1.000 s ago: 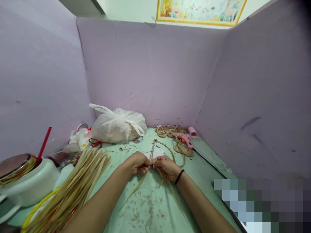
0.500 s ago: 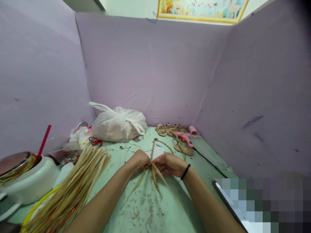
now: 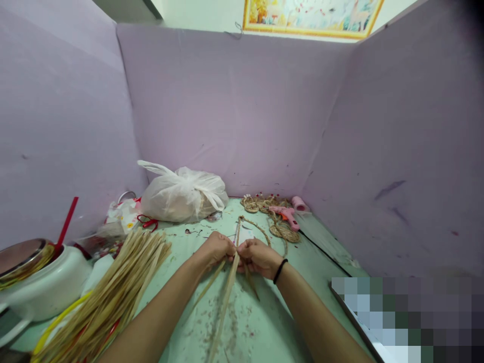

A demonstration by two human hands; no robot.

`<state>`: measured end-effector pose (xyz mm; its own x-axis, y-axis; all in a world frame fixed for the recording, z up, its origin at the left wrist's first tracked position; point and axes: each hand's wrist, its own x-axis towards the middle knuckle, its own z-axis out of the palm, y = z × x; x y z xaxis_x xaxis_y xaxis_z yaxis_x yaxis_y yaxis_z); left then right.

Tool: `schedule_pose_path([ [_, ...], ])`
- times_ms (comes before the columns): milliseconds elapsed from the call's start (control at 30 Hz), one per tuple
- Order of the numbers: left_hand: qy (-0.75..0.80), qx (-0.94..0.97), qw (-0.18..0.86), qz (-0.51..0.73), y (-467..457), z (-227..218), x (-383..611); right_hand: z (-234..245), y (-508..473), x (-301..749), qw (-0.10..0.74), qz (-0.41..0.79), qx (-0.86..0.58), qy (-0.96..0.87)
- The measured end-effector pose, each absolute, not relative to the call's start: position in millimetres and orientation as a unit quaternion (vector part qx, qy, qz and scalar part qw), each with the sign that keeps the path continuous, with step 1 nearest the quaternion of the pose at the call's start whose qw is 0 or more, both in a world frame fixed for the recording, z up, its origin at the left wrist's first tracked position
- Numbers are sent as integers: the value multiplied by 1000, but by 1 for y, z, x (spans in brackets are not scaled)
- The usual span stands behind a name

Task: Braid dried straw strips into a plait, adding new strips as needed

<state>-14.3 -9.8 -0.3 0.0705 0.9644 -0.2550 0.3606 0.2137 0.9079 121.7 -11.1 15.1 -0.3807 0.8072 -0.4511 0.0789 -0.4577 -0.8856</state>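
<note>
- So the straw braid (image 3: 238, 233) sits right between the two hands, near end at their fingertips, body heading off toward 12 o'clock, then bending back toward 4 and slipping behind the right hand.
- Left hand (image 3: 219, 248): on the 9 o'clock side of that near end, thumb and finger pinched on it.
- Right hand (image 3: 260, 256): 3 o'clock side, also pinching it, fingertips pretty much meeting the left's. Lower fingers are kinda hidden.
- Loose ends hang toward me: a pale strand (image 3: 227, 295) around 6 to 7 o'clock, others at 7 and 5.
- Big straw bundle (image 3: 113, 282) on the table (image 3: 272, 322), 8 o'clock from the left hand.
- Pink glue gun (image 3: 286, 217) at 1 o'clock from the right hand.
</note>
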Motion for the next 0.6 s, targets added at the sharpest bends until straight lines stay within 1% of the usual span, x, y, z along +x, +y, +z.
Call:
schedule_pose_path([
  [100,602,551,495,298,-11,4,-14,10,-9,122,266,686,-501,-456],
  [300,541,561,566,268,-11,7,-23,0,-3,125,283,677,-499,-460],
  [400,546,561,566,257,-9,4,-26,-2,-2,126,288,690,-501,-436],
  [600,561,558,543,281,-12,9,-19,-4,-1,127,282,713,-478,-429],
])
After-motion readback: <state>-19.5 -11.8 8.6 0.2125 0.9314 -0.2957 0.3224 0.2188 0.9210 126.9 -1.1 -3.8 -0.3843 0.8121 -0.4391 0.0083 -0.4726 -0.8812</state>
